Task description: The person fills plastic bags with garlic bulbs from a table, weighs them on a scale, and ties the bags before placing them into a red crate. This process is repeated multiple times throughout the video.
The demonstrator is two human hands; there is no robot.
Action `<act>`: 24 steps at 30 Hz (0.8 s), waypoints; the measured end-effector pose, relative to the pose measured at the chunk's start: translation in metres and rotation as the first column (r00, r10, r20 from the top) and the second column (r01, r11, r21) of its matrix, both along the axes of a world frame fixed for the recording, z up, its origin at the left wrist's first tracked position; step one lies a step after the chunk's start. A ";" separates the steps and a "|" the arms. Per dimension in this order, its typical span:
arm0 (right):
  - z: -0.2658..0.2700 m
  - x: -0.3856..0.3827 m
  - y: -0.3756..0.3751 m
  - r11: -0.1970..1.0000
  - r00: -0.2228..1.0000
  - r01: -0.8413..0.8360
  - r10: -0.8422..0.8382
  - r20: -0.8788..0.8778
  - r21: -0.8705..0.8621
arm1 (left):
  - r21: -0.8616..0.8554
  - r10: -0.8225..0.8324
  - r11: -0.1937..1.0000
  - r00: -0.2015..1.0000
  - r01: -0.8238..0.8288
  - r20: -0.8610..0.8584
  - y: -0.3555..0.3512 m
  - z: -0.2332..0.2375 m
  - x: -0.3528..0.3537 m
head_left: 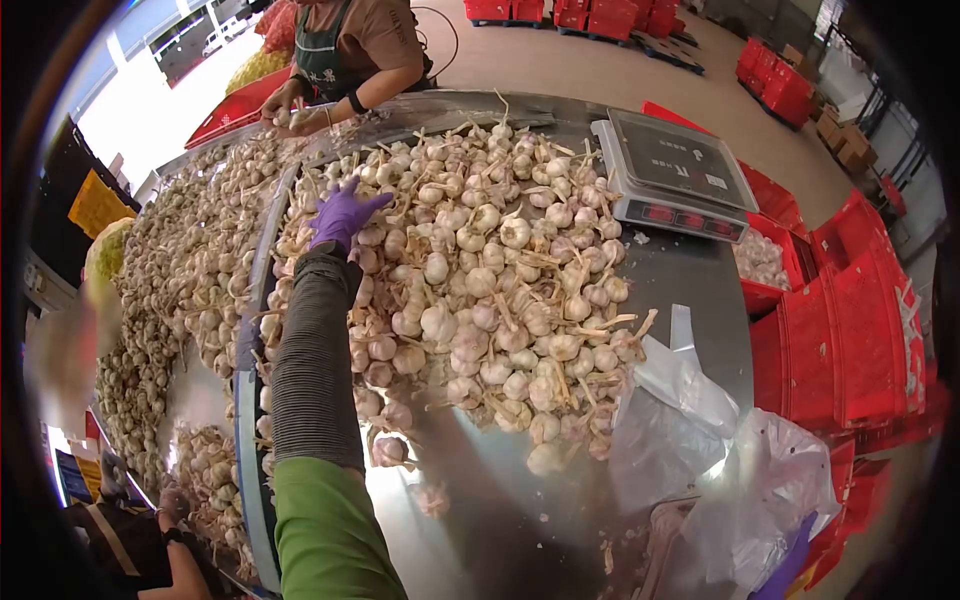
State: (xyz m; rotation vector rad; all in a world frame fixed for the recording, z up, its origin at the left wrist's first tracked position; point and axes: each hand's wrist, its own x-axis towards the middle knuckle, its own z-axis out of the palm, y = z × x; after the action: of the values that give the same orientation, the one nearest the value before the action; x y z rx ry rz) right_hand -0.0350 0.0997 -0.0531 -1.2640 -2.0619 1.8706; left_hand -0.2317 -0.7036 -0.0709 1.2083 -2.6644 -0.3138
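My left hand (345, 215), in a purple glove, reaches out over the left part of a large heap of garlic bulbs (480, 280). Its fingers are spread and touch or hover just over the bulbs; none is seen gripped. At the bottom right, a strip of purple, seemingly my gloved right hand (792, 560), shows beside a clear plastic bag (765, 490). The bag covers most of it, so its fingers and any grip are hidden. More crumpled plastic (665, 400) lies against the heap's right edge.
A digital scale (680, 165) stands on the metal table (690, 290) at the back right. Red crates (840, 320) line the right side. Beyond a raised divider (250, 400) lies more garlic (190, 270). A co-worker (360, 50) handles bulbs at the far side; another person's arm (180, 560) is lower left.
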 end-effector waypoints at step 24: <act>0.067 0.047 -0.132 0.972 0.968 -0.213 0.196 -0.159 -0.097 | 0.135 -0.146 0.983 0.978 0.126 0.149 0.165 -0.054 0.362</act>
State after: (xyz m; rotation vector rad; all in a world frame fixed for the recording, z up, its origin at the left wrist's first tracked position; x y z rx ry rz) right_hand 0.0123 -0.0322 0.0141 -0.9279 -2.1044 2.1253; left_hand 0.1307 -0.5383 -0.1246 1.1306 -2.9118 -0.4282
